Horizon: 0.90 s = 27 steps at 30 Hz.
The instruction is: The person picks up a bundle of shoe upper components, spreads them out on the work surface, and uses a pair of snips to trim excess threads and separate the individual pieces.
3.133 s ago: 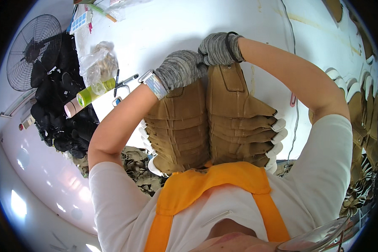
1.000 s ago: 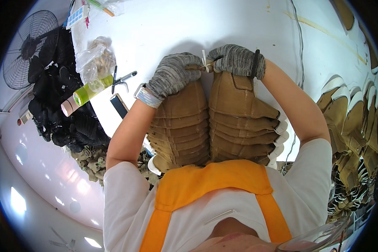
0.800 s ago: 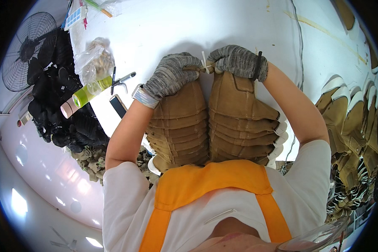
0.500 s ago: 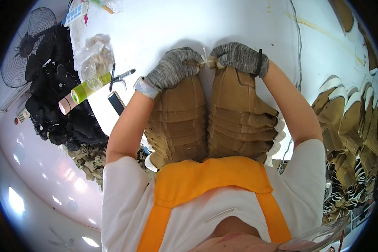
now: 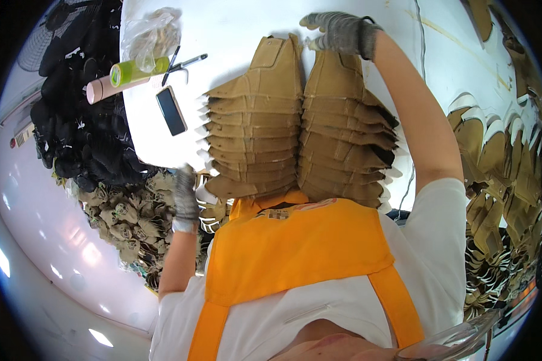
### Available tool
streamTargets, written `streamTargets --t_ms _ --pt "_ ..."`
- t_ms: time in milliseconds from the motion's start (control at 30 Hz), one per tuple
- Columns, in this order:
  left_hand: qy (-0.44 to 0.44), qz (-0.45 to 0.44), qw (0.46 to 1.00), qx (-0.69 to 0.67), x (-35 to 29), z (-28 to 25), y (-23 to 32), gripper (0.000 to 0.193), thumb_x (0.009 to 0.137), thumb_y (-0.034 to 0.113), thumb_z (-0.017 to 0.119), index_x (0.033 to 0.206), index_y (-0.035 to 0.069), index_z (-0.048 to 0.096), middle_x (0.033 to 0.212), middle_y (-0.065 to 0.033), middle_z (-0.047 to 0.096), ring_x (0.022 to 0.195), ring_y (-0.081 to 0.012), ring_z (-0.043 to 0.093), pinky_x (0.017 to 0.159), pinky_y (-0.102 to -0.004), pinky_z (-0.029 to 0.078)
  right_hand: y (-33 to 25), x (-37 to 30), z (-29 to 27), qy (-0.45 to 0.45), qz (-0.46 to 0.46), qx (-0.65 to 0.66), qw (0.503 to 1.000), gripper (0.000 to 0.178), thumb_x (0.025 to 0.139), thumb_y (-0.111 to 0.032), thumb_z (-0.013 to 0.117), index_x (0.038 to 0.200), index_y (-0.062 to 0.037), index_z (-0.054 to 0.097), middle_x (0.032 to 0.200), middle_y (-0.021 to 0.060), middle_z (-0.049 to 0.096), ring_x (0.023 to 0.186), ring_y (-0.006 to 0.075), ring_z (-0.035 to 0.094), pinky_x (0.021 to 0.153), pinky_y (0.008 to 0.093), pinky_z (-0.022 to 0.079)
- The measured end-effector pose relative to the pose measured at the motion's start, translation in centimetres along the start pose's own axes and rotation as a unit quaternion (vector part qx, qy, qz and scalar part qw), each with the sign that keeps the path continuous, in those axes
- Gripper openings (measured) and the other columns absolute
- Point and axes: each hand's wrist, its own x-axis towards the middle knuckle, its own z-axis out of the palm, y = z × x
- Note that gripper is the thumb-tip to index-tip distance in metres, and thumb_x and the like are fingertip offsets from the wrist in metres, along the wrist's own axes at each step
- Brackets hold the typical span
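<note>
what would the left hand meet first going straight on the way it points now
The left hand would probably meet the white table first, at its edge; hand height is unclear.

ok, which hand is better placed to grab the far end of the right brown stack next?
Probably the right. The right hand is at the far end of the right brown stack, fingers spread. The left hand is blurred and well away, low beside the tan pile.

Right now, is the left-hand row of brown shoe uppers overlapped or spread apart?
Overlapped: the row of brown shoe uppers shows edge after edge close together, with the far-end upper most exposed.
</note>
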Motion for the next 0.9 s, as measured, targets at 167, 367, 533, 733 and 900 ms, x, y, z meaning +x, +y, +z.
streamTargets --t_ms 167,367,533,733,900 --pt "-0.219 -0.095 0.971 0.008 -4.0 -1.7 -8.7 0.044 0.089 0.043 0.064 0.113 0.005 0.059 0.097 -0.0012 0.059 0.088 -0.0143 0.054 0.08 -0.0299 0.044 -1.6 4.0 4.6 -0.124 0.191 -0.293 0.929 0.021 0.082 -0.018 0.061 0.098 -0.0074 0.069 0.1 0.011 0.068 0.092 0.0232 0.065 0.078 0.0371 0.054" --pt "-0.302 -0.244 0.865 -0.318 1.2 -4.0 -14.5 0.062 0.094 0.053 0.047 0.138 0.01 0.042 0.128 -0.0031 0.053 0.113 -0.0209 0.049 0.099 -0.0349 0.038 -1.9 1.0 4.8 -0.033 0.132 -0.397 0.908 0.024 0.084 -0.015 0.054 0.099 -0.0073 0.071 0.094 0.0125 0.07 0.091 0.0249 0.067 0.079 0.037 0.053" --pt "-0.41 -0.292 0.797 -0.333 3.6 -1.0 -12.6 0.057 0.099 0.047 0.039 0.14 0.008 0.038 0.139 -0.006 0.046 0.125 -0.0248 0.046 0.107 -0.0378 0.036 -17.4 -7.4 3.3 0.05 0.153 -0.278 0.947 0.03 0.077 -0.026 0.054 0.094 -0.01 0.073 0.095 0.0144 0.07 0.091 0.0293 0.067 0.081 0.0422 0.051" --pt "-0.417 -0.006 0.908 -0.05 3.9 6.8 -3.1 0.058 0.098 0.047 0.04 0.14 0.006 0.038 0.14 -0.0072 0.045 0.125 -0.0247 0.046 0.107 -0.0388 0.036 -25.3 -18.8 7.0 0.289 0.149 -0.308 0.894 0.033 0.065 -0.037 0.058 0.078 -0.0102 0.073 0.083 0.0103 0.069 0.084 0.0269 0.062 0.071 0.0424 0.045" --pt "-0.459 0.217 0.861 0.032 -3.3 13.3 4.2 0.06 0.098 0.047 0.042 0.14 0.006 0.038 0.14 -0.0083 0.045 0.125 -0.0247 0.046 0.107 -0.0397 0.036 -31.8 -29.7 10.2 0.355 0.076 -0.282 0.888 0.034 0.068 -0.042 0.06 0.072 -0.0107 0.071 0.076 0.0066 0.066 0.077 0.0257 0.06 0.069 0.0414 0.042"
